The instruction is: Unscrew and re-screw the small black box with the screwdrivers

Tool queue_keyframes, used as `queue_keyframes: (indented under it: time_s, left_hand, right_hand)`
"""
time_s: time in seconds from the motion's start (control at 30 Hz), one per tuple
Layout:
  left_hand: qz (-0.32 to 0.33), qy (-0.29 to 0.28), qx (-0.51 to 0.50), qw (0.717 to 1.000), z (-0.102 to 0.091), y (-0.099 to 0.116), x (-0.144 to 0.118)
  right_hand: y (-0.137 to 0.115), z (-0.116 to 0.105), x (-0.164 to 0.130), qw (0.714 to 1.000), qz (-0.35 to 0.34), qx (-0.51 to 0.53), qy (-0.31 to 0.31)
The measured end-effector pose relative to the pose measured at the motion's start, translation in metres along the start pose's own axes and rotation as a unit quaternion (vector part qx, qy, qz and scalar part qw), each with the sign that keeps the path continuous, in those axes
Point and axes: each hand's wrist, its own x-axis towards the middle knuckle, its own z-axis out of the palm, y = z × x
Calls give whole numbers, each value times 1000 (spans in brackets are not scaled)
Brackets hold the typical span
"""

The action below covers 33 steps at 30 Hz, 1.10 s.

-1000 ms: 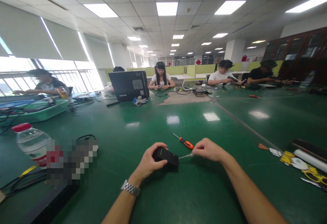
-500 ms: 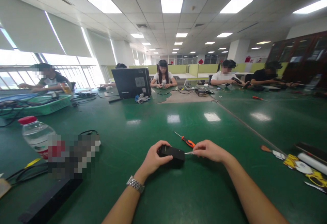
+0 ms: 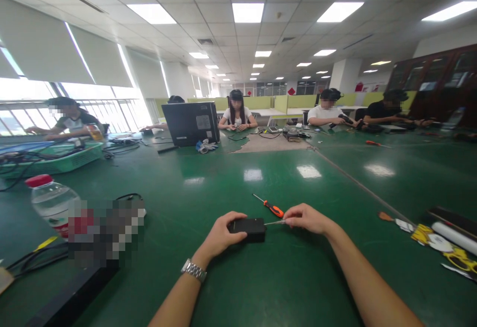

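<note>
My left hand grips a small black box from its left side, thumb on the near side and fingers over the far edge. The box sits low over the green table. In my right hand a thin silvery tool is pinched between thumb and fingers, pointing left. Its tip meets or nearly meets the right end of the box; I cannot tell whether it is inside. Just beyond the hands lies a screwdriver with an orange and black handle.
A water bottle with a red cap and a long black bar are at left, near a green basket of cables. Yellow-handled scissors lie at right. Across the table stand a black computer case and several seated people.
The black box has shifted slightly left and levelled out, with my left hand moving along. More of the thin tool's shaft now shows between the box and my right hand.
</note>
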Motion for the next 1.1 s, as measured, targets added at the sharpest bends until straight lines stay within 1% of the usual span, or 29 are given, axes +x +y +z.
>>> queue_keyframes:
  time_s: [0.13,0.27,0.4,0.53,0.6,0.67,0.87,0.97,1.1]
  left_hand:
    - [9,-4,8,1000,-1,1,-1]
    - [21,9,15,1000,0,4,-1]
    - [21,11,20,1000,2,6,-1]
    - [13,14,23,1000,4,4,-1]
    - [11,19,25,999,4,2,-1]
    - [8,21,27,999,4,1,-1]
    - [-3,37,35,999,9,2,-1]
    - [5,55,40,998,13,4,-2]
    - [15,67,49,996,16,5,-3]
  right_hand:
    - [-1,1,0,1000,-9,-13,-12]
    - [-5,2,-1,999,-13,-33,-31]
    - [-8,9,1,998,-10,-60,-11]
    - [-4,18,7,999,-19,-36,-24]
    - [-3,23,10,999,-27,-30,-12]
    - [-4,28,11,998,-31,-46,5]
    - [-10,38,15,995,-22,-92,43]
    - [-9,45,18,993,-16,-107,52]
    - [-10,52,19,983,-4,-155,95]
